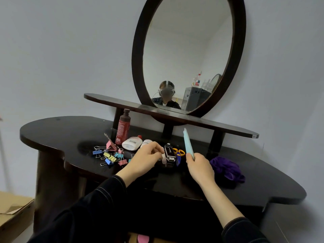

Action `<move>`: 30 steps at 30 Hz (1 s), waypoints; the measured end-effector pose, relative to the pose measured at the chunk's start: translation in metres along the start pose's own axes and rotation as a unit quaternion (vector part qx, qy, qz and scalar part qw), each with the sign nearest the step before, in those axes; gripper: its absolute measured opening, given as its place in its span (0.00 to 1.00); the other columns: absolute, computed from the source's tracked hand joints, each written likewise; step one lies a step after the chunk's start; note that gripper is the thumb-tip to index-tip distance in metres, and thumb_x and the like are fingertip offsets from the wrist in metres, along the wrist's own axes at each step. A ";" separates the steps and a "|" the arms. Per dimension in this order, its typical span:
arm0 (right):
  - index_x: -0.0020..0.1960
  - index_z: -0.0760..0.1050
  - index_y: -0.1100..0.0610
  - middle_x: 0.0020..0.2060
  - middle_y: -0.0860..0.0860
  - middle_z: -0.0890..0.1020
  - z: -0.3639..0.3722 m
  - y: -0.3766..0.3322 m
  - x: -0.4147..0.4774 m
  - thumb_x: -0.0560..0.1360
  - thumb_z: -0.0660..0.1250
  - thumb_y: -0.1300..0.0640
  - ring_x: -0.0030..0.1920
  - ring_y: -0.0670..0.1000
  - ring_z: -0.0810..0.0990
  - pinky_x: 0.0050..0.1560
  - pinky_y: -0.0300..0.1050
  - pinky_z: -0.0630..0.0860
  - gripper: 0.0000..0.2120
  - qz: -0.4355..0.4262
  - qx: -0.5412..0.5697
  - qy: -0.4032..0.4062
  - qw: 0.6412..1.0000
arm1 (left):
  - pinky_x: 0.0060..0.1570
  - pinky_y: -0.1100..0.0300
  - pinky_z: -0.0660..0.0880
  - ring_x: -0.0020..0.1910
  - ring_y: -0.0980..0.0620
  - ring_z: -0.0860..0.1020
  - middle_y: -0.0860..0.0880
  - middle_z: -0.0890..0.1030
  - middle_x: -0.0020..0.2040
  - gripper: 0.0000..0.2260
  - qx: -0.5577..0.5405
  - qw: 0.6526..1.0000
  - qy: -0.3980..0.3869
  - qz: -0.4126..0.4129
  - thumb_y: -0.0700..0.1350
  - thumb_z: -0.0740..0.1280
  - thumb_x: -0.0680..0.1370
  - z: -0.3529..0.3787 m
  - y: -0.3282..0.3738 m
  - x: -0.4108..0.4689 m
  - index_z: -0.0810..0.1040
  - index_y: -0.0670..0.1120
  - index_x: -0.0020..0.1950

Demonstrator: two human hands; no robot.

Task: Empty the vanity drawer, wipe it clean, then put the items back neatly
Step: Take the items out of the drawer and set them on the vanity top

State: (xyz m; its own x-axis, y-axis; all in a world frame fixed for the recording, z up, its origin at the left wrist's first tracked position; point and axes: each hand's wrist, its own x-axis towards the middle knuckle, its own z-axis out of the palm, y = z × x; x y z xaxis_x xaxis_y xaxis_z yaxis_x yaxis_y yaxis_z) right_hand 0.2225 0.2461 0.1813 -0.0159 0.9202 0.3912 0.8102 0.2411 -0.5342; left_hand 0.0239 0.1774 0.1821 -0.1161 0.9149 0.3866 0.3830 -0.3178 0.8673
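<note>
Seemingly mid-emptying, we had binder clips (110, 156), a red bottle (122, 128) and scissors (179, 152) spread on the vanity top (61, 134), mid-frame. Our left hand (148, 159) pinched a small pink item (164, 159); our right hand (199, 165) gripped a pale blue tube (188, 144). At bottom edge, the drawer (157, 240) barely showed, something pink (142, 239) inside; wiping likely remained.

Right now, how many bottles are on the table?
2: a dark red bottle stands upright at the back; a white bottle lies on its side beside it. The left hand may hide more.

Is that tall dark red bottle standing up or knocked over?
Upright: the tall dark red bottle stands on its base on the dark vanity top, cap uppermost.
</note>
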 end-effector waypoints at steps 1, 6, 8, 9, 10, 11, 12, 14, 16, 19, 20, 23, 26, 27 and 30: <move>0.48 0.74 0.53 0.37 0.48 0.78 0.001 0.001 0.002 0.84 0.54 0.43 0.35 0.47 0.77 0.31 0.43 0.68 0.17 0.018 -0.034 0.004 0.999 | 0.43 0.58 0.76 0.43 0.53 0.79 0.44 0.83 0.47 0.07 0.009 1.000 -0.012 -0.006 0.39 0.64 0.77 0.001 0.000 0.000 0.79 0.51 0.46; 0.49 0.73 0.54 0.37 0.48 0.75 0.005 -0.002 0.003 0.83 0.58 0.44 0.35 0.48 0.74 0.34 0.44 0.67 0.14 0.073 -0.121 0.036 0.989 | 0.42 0.65 0.71 0.53 0.53 0.81 0.46 0.82 0.55 0.09 0.009 0.998 -0.045 -0.039 0.40 0.65 0.78 0.001 0.000 -0.002 0.82 0.51 0.43; 0.48 0.72 0.54 0.36 0.48 0.74 0.005 -0.004 0.000 0.83 0.59 0.46 0.34 0.48 0.73 0.34 0.45 0.66 0.13 0.071 -0.141 0.040 0.987 | 0.40 0.69 0.71 0.63 0.50 0.77 0.48 0.85 0.51 0.10 0.005 0.998 -0.047 -0.037 0.39 0.65 0.78 0.002 0.001 -0.003 0.82 0.50 0.41; 0.49 0.72 0.54 0.36 0.48 0.74 0.004 -0.005 -0.002 0.82 0.59 0.46 0.34 0.48 0.73 0.33 0.45 0.66 0.12 0.063 -0.147 0.036 0.986 | 0.38 0.71 0.71 0.66 0.50 0.75 0.50 0.85 0.46 0.10 0.001 0.998 -0.048 -0.037 0.39 0.64 0.78 0.002 0.001 -0.002 0.82 0.49 0.41; 0.49 0.73 0.54 0.36 0.48 0.75 0.003 -0.005 -0.003 0.82 0.60 0.45 0.35 0.48 0.74 0.33 0.44 0.66 0.12 0.051 -0.153 0.028 0.987 | 0.37 0.72 0.71 0.67 0.49 0.75 0.52 0.84 0.43 0.10 -0.001 0.998 -0.048 -0.037 0.39 0.64 0.78 0.003 0.001 -0.002 0.82 0.49 0.41; 0.49 0.73 0.53 0.36 0.47 0.75 0.003 -0.006 -0.005 0.81 0.60 0.45 0.36 0.49 0.75 0.33 0.44 0.66 0.12 0.039 -0.158 0.018 0.987 | 0.38 0.71 0.70 0.67 0.48 0.74 0.53 0.83 0.41 0.10 0.000 0.998 -0.048 -0.037 0.39 0.64 0.78 0.002 0.001 -0.002 0.82 0.49 0.42; 0.49 0.73 0.53 0.36 0.47 0.75 0.002 -0.008 -0.006 0.81 0.60 0.44 0.36 0.49 0.75 0.33 0.43 0.65 0.13 0.030 -0.162 0.008 0.986 | 0.39 0.70 0.70 0.68 0.47 0.74 0.54 0.83 0.42 0.10 0.004 0.998 -0.049 -0.036 0.39 0.64 0.78 0.003 0.000 -0.001 0.82 0.49 0.42; 0.51 0.74 0.52 0.37 0.46 0.75 0.000 -0.009 -0.008 0.81 0.61 0.43 0.34 0.46 0.73 0.30 0.42 0.62 0.13 0.020 -0.162 -0.006 0.987 | 0.42 0.67 0.69 0.68 0.46 0.74 0.54 0.83 0.42 0.10 0.010 0.998 -0.052 -0.031 0.38 0.64 0.78 0.003 -0.001 0.000 0.82 0.48 0.42; 0.52 0.74 0.52 0.38 0.46 0.76 -0.001 -0.009 -0.009 0.80 0.61 0.43 0.34 0.46 0.72 0.30 0.42 0.61 0.13 0.020 -0.155 -0.012 0.988 | 0.43 0.67 0.69 0.69 0.45 0.73 0.55 0.83 0.39 0.10 0.011 0.998 -0.051 -0.024 0.38 0.64 0.78 0.004 -0.002 0.001 0.82 0.47 0.42; 0.54 0.74 0.52 0.42 0.48 0.80 -0.002 -0.009 -0.012 0.80 0.62 0.42 0.39 0.49 0.78 0.35 0.44 0.68 0.14 0.020 -0.139 -0.015 0.990 | 0.51 0.63 0.70 0.68 0.45 0.74 0.57 0.83 0.37 0.10 0.019 0.998 -0.055 -0.019 0.37 0.64 0.78 0.004 -0.003 0.000 0.83 0.47 0.42; 0.54 0.74 0.52 0.43 0.48 0.81 -0.002 -0.009 -0.013 0.80 0.62 0.41 0.41 0.50 0.79 0.37 0.44 0.69 0.14 0.018 -0.131 -0.014 0.991 | 0.55 0.61 0.71 0.68 0.46 0.74 0.57 0.83 0.37 0.10 0.025 0.998 -0.057 -0.018 0.37 0.64 0.78 0.004 -0.003 0.000 0.83 0.47 0.42; 0.56 0.72 0.52 0.44 0.48 0.82 -0.005 -0.008 -0.018 0.81 0.62 0.42 0.42 0.50 0.81 0.36 0.44 0.71 0.14 0.018 -0.092 -0.008 0.996 | 0.58 0.60 0.71 0.64 0.53 0.76 0.53 0.84 0.46 0.10 0.055 0.997 -0.058 -0.013 0.37 0.64 0.78 0.001 -0.003 -0.003 0.83 0.48 0.43; 0.57 0.72 0.52 0.41 0.46 0.79 -0.012 -0.006 -0.027 0.82 0.62 0.45 0.37 0.46 0.78 0.30 0.42 0.67 0.11 0.016 -0.053 0.017 0.998 | 0.55 0.58 0.75 0.52 0.57 0.79 0.52 0.83 0.47 0.07 0.124 0.991 -0.054 0.020 0.38 0.66 0.77 0.000 0.002 -0.011 0.82 0.48 0.44; 0.57 0.72 0.52 0.40 0.46 0.79 -0.015 -0.005 -0.033 0.82 0.62 0.46 0.37 0.45 0.77 0.30 0.42 0.66 0.10 0.009 -0.037 0.022 0.999 | 0.54 0.57 0.76 0.48 0.57 0.80 0.53 0.83 0.45 0.06 0.146 0.987 -0.053 0.035 0.39 0.67 0.76 0.000 0.004 -0.016 0.82 0.48 0.44; 0.54 0.76 0.51 0.43 0.45 0.81 -0.023 -0.002 -0.063 0.80 0.65 0.50 0.42 0.47 0.78 0.33 0.43 0.67 0.06 -0.012 0.042 0.028 0.999 | 0.50 0.54 0.76 0.45 0.56 0.78 0.53 0.81 0.44 0.04 0.237 0.964 -0.059 0.104 0.42 0.69 0.76 0.000 0.012 -0.040 0.82 0.48 0.43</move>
State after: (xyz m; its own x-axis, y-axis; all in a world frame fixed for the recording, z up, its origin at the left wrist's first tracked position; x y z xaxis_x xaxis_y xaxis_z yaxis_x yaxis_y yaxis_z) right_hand 0.2352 0.1809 0.1754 -0.0007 0.8955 0.4452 0.7580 0.2908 -0.5839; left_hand 0.0333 0.1372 0.1767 0.1029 0.8746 0.4739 0.7655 -0.3738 0.5237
